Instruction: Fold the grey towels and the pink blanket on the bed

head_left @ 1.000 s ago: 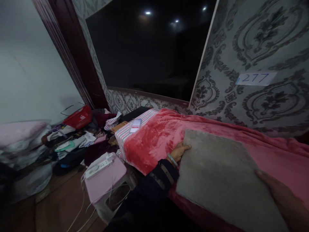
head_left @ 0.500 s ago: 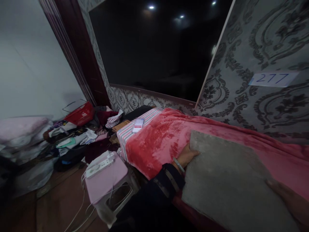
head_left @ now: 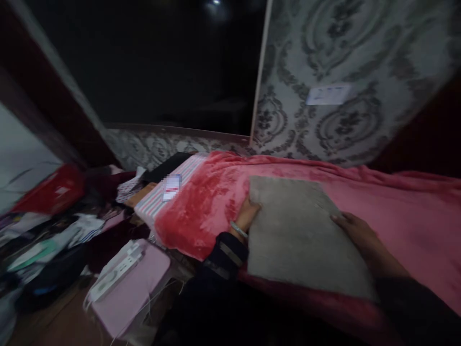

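A flat grey board point(head_left: 302, 235), roughly square with a plain, slightly mottled face, is held between my two hands. My left hand point(head_left: 248, 214) grips its left edge, thumb on the face and the other fingers hidden behind. On the opposite side my right hand point(head_left: 362, 235) has hold of the right edge, its thumb lying over the front. Beneath and behind the board spreads a red and pink plush blanket point(head_left: 205, 206). Whether the board rests on the blanket or is lifted just off it, I cannot tell.
Left of the blanket, a pink stool point(head_left: 144, 278) carries a white power strip point(head_left: 117, 274) with trailing cords. Heaped clothes point(head_left: 82, 230) and a red basket point(head_left: 54, 190) lie further left. A large dark television screen point(head_left: 173, 67) hangs on the patterned wall point(head_left: 345, 53).
The view has turned right, so the stool, screen and numbered paper sit further left. The board appears further from me, and more of my right hand shows. Both hands keep their hold.
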The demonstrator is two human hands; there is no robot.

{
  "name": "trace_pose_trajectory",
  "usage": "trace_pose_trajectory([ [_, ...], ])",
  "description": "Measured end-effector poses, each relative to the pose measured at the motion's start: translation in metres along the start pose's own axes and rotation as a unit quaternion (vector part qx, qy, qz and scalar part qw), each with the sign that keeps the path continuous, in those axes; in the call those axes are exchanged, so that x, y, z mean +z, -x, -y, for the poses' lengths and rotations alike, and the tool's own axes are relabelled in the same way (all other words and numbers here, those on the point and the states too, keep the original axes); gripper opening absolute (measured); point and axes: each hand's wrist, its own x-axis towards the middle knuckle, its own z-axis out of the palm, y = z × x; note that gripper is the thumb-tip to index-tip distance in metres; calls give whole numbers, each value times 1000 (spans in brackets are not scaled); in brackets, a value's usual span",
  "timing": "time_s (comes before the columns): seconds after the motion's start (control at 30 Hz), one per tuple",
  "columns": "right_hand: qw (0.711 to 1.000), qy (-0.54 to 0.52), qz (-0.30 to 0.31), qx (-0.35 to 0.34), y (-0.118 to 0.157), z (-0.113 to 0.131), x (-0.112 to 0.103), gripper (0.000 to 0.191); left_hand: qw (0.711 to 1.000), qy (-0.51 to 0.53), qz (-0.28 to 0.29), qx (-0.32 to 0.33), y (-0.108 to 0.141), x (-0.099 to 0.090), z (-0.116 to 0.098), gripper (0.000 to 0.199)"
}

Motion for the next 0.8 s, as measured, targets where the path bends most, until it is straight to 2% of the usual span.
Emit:
trace_pose_trajectory([
  [0.07,1000,1,3,21,6,12,-1,42,1000,-10,4,-7,-4,-3,-8,43],
  [0.1,999,36,-13,4,8,15,-2,47,1000,-21,-9,1,-6,-3,-13,47],
  [0.17,987,119,-46,-94,14,18,0,54,993,-80,-53,71,-7,-1,-24,55],
  [0.2,973,159,-48,-163,19,19,4,57,987,-113,-44,106,-7,2,-29,57],
  [0.27,930,218,-18,-294,32,18,18,61,974,-171,27,149,-5,12,-35,55],
  [0.37,865,288,66,-404,56,16,47,64,940,-255,172,148,-2,31,-30,46],
  [0.43,834,326,110,-432,67,16,63,64,904,-328,226,153,-5,37,-20,42],
  [0.53,816,359,136,-431,73,16,71,62,860,-403,258,178,-12,33,-10,40],
  [0.67,815,364,141,-429,73,18,67,63,853,-415,268,171,-28,29,-13,42],
  [0.8,821,351,138,-428,73,20,66,63,843,-426,278,174,-53,51,-19,41],
])
